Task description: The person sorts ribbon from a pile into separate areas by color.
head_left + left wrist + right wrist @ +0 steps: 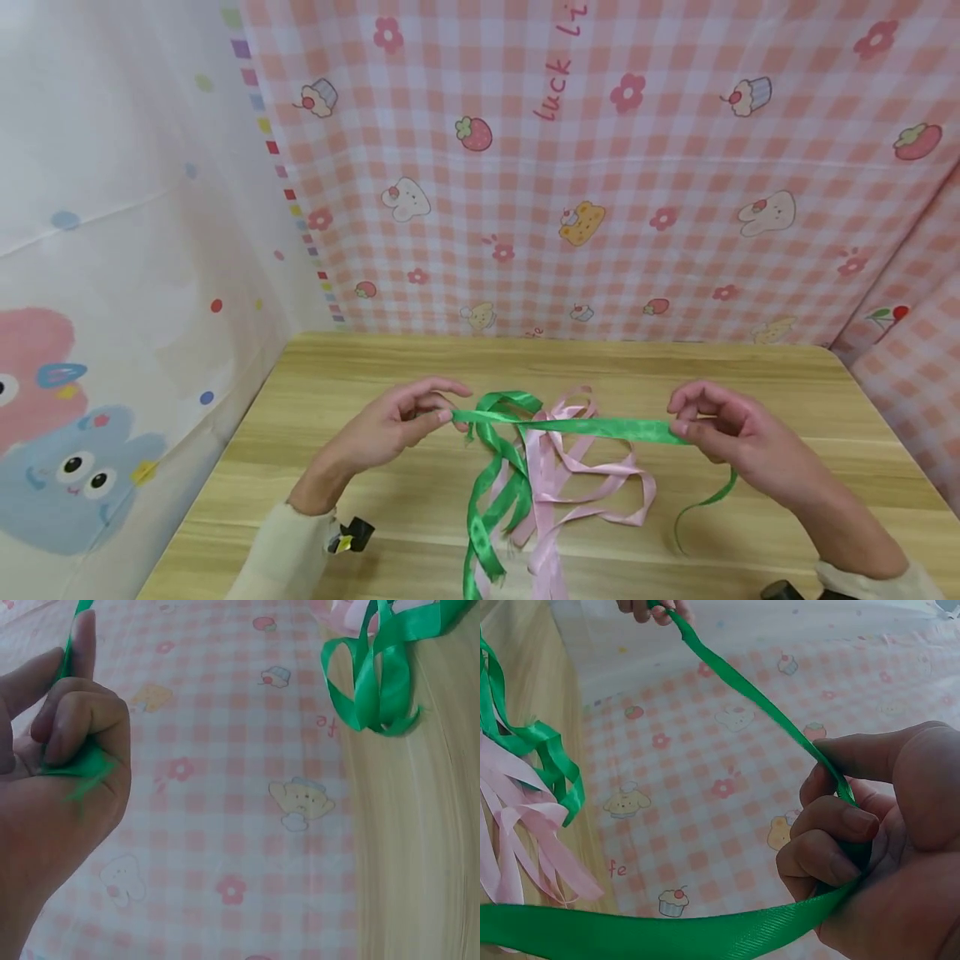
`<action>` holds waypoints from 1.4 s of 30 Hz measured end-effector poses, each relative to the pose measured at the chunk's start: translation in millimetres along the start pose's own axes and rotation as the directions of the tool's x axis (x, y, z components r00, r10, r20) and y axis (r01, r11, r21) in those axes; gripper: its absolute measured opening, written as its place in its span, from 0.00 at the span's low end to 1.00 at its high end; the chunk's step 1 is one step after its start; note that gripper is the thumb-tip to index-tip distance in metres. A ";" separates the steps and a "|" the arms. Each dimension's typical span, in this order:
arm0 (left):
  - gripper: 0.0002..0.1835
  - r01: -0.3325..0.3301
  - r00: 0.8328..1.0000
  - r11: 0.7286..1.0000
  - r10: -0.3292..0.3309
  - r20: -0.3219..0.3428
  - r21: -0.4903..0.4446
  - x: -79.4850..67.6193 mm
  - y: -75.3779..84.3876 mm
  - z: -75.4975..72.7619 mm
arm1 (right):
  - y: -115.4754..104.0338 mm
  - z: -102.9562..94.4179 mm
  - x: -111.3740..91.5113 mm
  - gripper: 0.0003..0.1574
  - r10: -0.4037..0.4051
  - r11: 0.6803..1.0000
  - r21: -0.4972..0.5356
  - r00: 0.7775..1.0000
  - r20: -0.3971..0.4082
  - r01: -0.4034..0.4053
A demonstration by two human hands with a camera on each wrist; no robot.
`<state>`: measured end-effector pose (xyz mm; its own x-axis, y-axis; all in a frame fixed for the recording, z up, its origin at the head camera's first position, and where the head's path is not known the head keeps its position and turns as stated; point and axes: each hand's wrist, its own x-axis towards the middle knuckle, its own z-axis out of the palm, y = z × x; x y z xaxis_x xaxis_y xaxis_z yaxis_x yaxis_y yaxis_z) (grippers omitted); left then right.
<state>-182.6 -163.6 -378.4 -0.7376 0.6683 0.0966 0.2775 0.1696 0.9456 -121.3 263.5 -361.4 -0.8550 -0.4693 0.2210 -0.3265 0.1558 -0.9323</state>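
Observation:
A shiny green ribbon (600,428) is stretched level between both hands above the table. The left hand (390,421) pinches one end between thumb and finger; in the left wrist view a frayed tip (90,772) pokes out beneath its curled fingers. The right hand (731,433) grips the ribbon farther along, its fingers curled round it in the right wrist view. From that hand a loose green tail (705,500) hangs down. Below the taut stretch lie more green ribbon (487,500) in loops and a tangle of pink ribbon (551,500).
The wooden table (360,358) reaches back to a pink checked cloth (525,183) hung upright behind it. A white printed cloth (150,250) hangs along the left side, and more checked cloth (915,392) hangs on the right.

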 end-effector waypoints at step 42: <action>0.14 0.155 0.932 0.929 -0.251 -0.263 -0.337 -30.6 -74.5 -68.5 | 88.5 -109.1 -40.6 0.20 0.124 0.964 0.224 0.987 0.099 -0.144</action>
<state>-222.9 -246.3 -430.5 -0.9186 0.3897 -0.0653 -0.0640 0.0163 0.9978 -159.4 391.2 -421.7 -0.8450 -0.5296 0.0741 -0.1014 0.0226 -0.9946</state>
